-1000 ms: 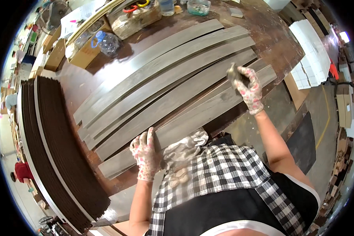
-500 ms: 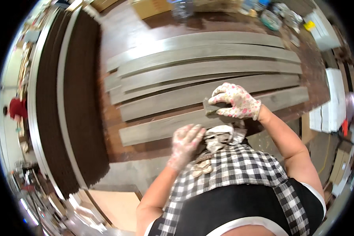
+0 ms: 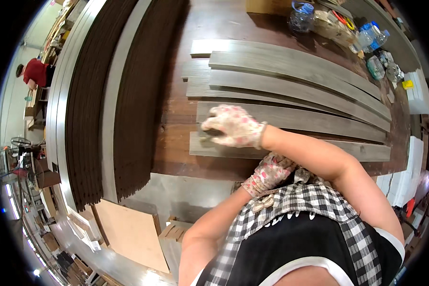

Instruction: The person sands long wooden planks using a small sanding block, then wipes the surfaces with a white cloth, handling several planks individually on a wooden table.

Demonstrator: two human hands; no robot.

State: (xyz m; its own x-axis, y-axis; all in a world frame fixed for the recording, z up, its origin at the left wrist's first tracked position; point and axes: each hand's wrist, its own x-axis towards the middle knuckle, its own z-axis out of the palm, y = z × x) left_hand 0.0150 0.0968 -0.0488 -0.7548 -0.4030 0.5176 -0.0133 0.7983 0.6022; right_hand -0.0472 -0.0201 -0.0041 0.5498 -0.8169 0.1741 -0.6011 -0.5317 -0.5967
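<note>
While pressing a dark pad to the near plank: sanding or wiping, by the look of it.

Right hand [image 3: 233, 126], gloved, curled down on a small dark pad [image 3: 213, 132] at the left end of the nearest grey plank [image 3: 319, 148], at 12 o'clock from the torso. Left hand [image 3: 268, 174], gloved, tucked under the right forearm at the surface [image 3: 176, 119] edge; grip hidden, cannot tell. Next move likely calls for even pressure along the grain toward 3 o'clock.

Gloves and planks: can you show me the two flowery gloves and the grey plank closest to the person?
Right hand [image 3: 233, 127], head view, back of the glove.
Left hand [image 3: 270, 172], head view, back of the glove.
Nearest plank [image 3: 367, 151], head view, its right end.
</note>
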